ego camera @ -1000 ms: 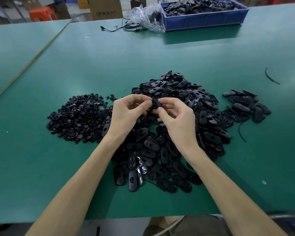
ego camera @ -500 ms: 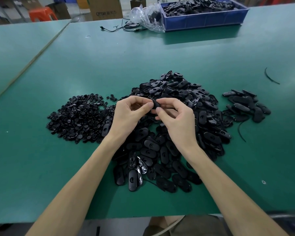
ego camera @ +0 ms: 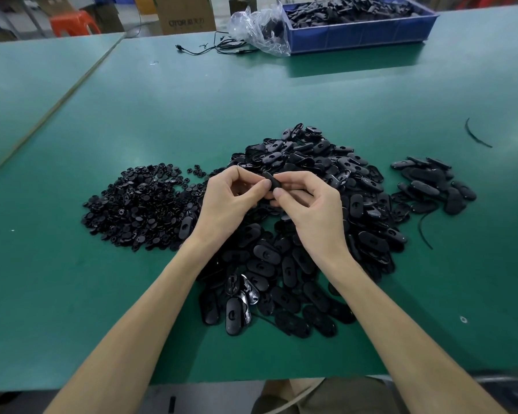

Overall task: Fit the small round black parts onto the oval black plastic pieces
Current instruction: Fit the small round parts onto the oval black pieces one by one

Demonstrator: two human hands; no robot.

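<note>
Both hands meet on one oval piece [ego camera: 270, 181]: L hand [ego camera: 231, 204] thumb + forefinger pinch its left end and R hand [ego camera: 310, 204] pinches the right end. The piece is edge-on to cam, long axis tilted up-left to down-right; can't tell if a round part is already under the fingers. The round-parts heap [ego camera: 138, 201] lies left of the grip, nearer the L hand, so prob. that hand fetches the next one; the oval heap [ego camera: 317, 174] sits under + beyond the grip, w/ a smaller oval heap [ego camera: 428, 183] off right. Only legible writing is on the cardboard box [ego camera: 181, 13] far beyond, approx. "OTOR", rest unreadable.

bare table [ego camera: 192, 115] beyond, oval-piece heap [ego camera: 311, 234] below
</note>
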